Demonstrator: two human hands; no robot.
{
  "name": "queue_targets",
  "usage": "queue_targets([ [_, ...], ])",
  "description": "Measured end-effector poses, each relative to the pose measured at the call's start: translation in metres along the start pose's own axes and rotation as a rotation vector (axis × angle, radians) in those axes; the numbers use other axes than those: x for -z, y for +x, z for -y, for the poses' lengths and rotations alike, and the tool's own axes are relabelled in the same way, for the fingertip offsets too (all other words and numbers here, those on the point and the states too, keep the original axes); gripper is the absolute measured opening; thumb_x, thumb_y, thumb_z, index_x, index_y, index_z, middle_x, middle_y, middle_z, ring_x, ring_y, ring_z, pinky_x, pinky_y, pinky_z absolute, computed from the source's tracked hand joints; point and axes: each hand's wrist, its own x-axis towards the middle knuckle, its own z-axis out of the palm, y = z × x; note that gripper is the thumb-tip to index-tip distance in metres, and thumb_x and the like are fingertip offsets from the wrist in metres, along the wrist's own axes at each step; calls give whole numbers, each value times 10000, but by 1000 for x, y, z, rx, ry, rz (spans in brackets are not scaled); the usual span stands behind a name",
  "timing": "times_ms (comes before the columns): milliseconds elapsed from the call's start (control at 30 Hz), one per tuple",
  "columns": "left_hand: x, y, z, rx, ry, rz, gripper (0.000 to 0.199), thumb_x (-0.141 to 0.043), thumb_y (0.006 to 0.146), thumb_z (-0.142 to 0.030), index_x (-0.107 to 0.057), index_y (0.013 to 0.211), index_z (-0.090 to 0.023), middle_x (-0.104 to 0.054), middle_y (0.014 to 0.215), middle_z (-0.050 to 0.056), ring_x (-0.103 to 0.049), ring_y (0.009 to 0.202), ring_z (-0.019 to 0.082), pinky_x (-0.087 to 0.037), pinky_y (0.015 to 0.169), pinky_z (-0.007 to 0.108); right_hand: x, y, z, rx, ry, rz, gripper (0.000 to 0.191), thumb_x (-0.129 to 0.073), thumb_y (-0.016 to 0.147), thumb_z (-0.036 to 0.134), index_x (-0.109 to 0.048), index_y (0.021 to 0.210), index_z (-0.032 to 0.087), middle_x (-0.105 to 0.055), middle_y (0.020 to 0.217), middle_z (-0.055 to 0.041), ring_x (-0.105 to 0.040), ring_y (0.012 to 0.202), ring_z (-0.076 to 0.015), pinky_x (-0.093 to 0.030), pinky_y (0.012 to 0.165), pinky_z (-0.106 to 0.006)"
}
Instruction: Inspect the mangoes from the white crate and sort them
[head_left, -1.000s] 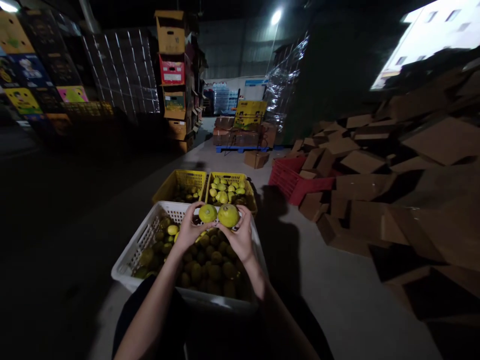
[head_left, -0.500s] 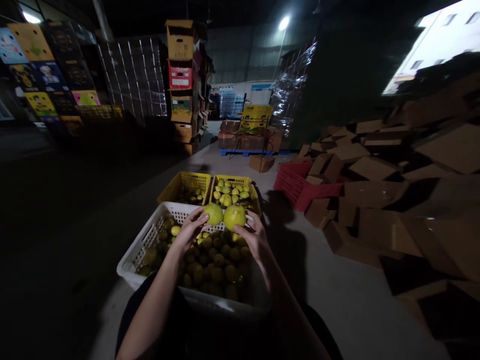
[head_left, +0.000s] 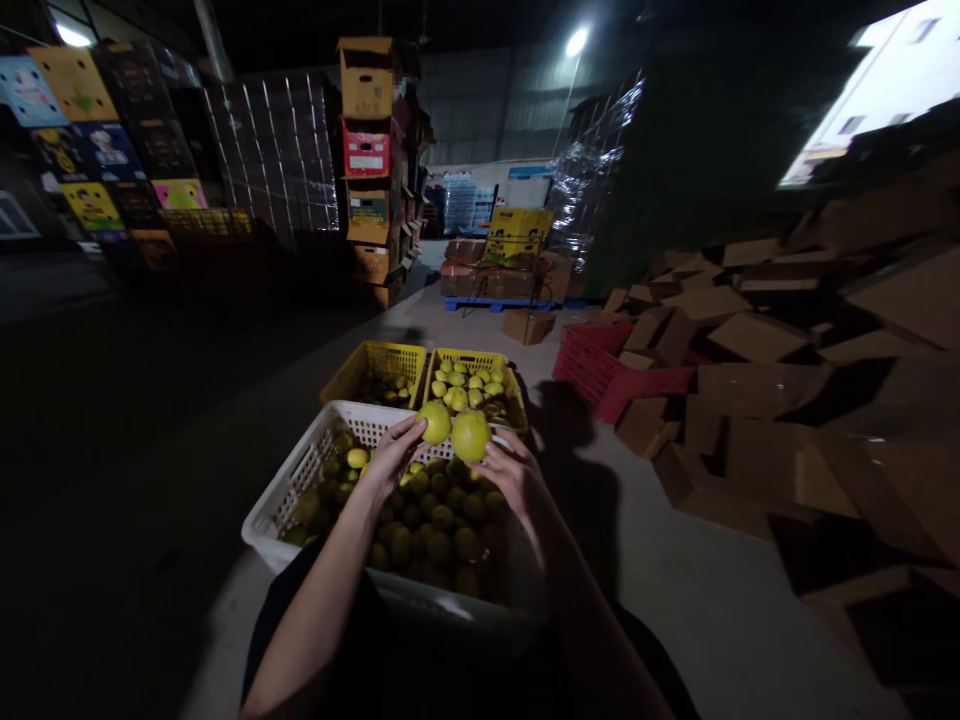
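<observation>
Above the white plastic crate (head_left: 300, 462), each of my hands holds one yellow-green fruit that looks like a lemon. The left lemon (head_left: 433, 422) is pinched at the fingertips of my left hand (head_left: 396, 458). Slightly larger, the right lemon (head_left: 471, 437) is gripped from its right side by my right hand (head_left: 517, 478). Both lemons are side by side, almost touching. Many more lemons (head_left: 442, 517) fill the white crate under my forearms, the near ones in shadow.
Beyond the white crate stand a left yellow crate (head_left: 341, 372) and a right yellow crate (head_left: 517, 392), both with lemons inside. A red crate (head_left: 592, 370) and heaped cardboard boxes (head_left: 772, 400) lie to the right. Stacked cartons (head_left: 369, 92) and a blue pallet (head_left: 495, 304) stand farther back.
The view has shifted slightly, moving the scene a little to the right. The right lemon has turned in my fingers. Both hands still hold their lemons.
</observation>
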Motion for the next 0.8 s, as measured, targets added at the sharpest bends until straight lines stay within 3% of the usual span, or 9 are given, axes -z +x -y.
queue_targets([
  [133, 0, -2, -3, 23, -66, 0, 211, -624, 854, -187, -689, 1054, -208, -713, 1061, 74, -686, 957, 203, -574, 870, 330, 3, 3, -4, -25, 80, -3, 439, -856, 516, 308, -630, 884, 231, -731, 808, -11, -720, 737, -245, -600, 791, -479],
  [333, 0, 1, 0, 21, -131, -34, 249, -571, 888, -167, -664, 1119, -150, -703, 1087, 96, -678, 940, 191, -539, 913, 342, -4, 3, -7, 13, 72, -52, 434, -858, 535, 401, -669, 870, 200, -734, 946, -34, -722, 838, -258, -610, 797, -456],
  [500, 0, 4, 13, -40, -87, 30, 363, -780, 716, -217, -692, 1062, -151, -714, 1055, 78, -675, 894, 160, -519, 872, 283, -11, -2, -11, 111, -110, -12, 425, -798, 648, 437, -696, 992, 209, -706, 1119, -61, -685, 994, -262, -591, 856, -433],
  [667, -1, 2, 20, -109, 7, 13, 482, -871, 572, -242, -699, 1010, -140, -722, 956, 76, -656, 847, 165, -482, 866, 295, -20, -5, -17, 60, -188, -66, 406, -861, 555, 305, -712, 926, 233, -741, 880, -21, -700, 869, -246, -576, 887, -446],
  [800, 0, 2, 13, -105, -46, 49, 473, -878, 556, -305, -678, 963, -172, -703, 943, 52, -630, 878, 160, -450, 882, 297, -24, -5, -14, 101, -64, 3, 274, -812, 624, 340, -706, 853, 234, -727, 933, -25, -681, 920, -230, -580, 864, -413],
])
